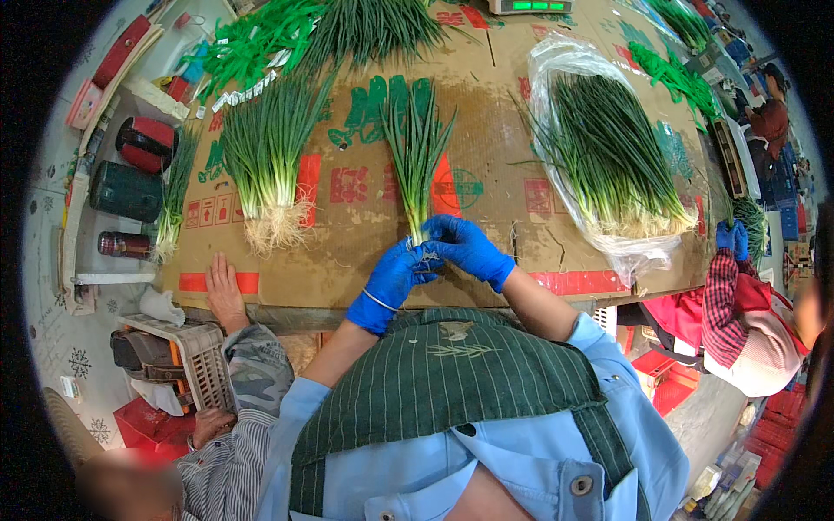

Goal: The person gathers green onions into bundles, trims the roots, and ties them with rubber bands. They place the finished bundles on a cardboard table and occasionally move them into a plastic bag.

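Observation:
A small bunch of green onions [417,153] lies before me on the cardboard-covered table [339,273], its leaves pointing away. My left hand [389,280], in a blue glove with a pale band at the wrist, grips the bunch at its root end. From the other side my right hand [468,247], also blue-gloved, pinches it just above the roots. The fingers hide most of the roots. To the left rests a larger bunch of green onions [273,143] with bushy roots. On the right, a big pile of green onions [612,150] lies on a clear plastic bag [642,257].
Green ties with white tags [260,45] are heaped at the far left, beside more green onions [371,29]. A scale [531,6] stands at the back. Another person's bare hand [223,286] touches the left table edge. A gloved co-worker [749,312] is at right.

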`<act>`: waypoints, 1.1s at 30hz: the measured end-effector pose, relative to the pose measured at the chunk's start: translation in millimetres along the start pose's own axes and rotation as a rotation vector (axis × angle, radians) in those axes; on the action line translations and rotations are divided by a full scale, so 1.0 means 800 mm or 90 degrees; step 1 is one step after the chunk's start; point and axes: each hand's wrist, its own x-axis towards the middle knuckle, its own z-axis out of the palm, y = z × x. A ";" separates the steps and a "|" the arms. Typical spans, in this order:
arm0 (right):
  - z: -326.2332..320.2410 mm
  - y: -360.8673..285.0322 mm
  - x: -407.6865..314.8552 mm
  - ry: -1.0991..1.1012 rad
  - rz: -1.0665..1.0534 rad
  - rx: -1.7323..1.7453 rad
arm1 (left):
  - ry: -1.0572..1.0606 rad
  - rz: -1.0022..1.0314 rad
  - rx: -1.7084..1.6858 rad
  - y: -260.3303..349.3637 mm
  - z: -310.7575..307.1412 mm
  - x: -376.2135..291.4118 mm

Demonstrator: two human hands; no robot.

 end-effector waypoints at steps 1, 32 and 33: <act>0.002 0.001 0.001 0.003 0.014 -0.067 | 0.030 -0.015 0.055 -0.002 -0.001 0.000; -0.040 -0.044 -0.045 -0.067 0.104 -0.286 | 0.240 0.018 0.054 0.003 -0.013 -0.015; -0.031 -0.041 -0.039 -0.065 0.161 -0.229 | 0.257 0.029 0.075 0.002 -0.012 -0.016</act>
